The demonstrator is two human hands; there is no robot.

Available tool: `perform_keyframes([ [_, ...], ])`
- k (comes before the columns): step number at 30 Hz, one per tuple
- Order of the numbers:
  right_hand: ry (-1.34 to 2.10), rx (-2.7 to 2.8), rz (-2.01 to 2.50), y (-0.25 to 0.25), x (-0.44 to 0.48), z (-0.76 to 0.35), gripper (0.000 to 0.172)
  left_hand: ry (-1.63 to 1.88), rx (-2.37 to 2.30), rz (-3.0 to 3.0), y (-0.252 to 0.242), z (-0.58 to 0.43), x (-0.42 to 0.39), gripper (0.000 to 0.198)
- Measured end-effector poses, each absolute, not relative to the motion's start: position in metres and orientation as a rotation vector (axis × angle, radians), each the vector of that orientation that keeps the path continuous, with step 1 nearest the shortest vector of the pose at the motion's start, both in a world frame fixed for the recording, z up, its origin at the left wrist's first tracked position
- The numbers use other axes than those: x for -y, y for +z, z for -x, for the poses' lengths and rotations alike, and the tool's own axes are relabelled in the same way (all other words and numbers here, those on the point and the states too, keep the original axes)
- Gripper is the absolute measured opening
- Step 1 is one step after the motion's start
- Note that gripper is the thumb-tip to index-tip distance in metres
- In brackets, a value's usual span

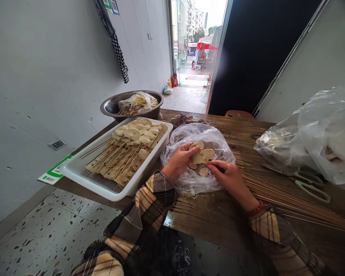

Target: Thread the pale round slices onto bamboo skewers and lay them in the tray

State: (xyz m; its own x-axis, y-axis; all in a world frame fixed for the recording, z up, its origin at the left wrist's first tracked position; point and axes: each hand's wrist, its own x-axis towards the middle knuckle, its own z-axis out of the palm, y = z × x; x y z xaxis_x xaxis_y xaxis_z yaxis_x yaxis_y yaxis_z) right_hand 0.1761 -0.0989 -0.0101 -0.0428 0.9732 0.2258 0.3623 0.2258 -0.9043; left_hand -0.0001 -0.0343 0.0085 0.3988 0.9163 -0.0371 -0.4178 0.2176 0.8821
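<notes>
My left hand (180, 160) is closed around a few thin, pale food slices (204, 156), held just above an open clear plastic bag (211, 134). The fingers of my right hand (231, 179) are pinched together at the right edge of the largest slice. Whatever lies between those fingertips is too small to make out. More loose slices (203, 171) show in the bag below. To the left stands a white tray (87, 188) with many skewered slices (131, 134) piled in it, their thin sticks pointing towards the near left.
Long bamboo skewers (310, 214) lie on the wooden table at right, beside green-handled scissors (312, 190). A large plastic bag (301, 130) sits behind them. A metal basin (110, 106) with bagged skewers stands behind the tray. A crumpled cloth (184, 119) lies at the back.
</notes>
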Motion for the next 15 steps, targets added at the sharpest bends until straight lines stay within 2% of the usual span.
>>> perform_keyframes([
  [6, 0.866, 1.582, 1.28, -0.011, 0.099, -0.1751, 0.035, 1.12, -0.679, -0.889, 0.0136, 0.0048, 0.0314, 0.037],
  [15, 0.694, 1.575, 1.302, -0.0092, 0.0984, -0.1733, 0.029, 1.081, -0.679, -0.881, 0.0087, -0.0002, 0.032, 0.038],
])
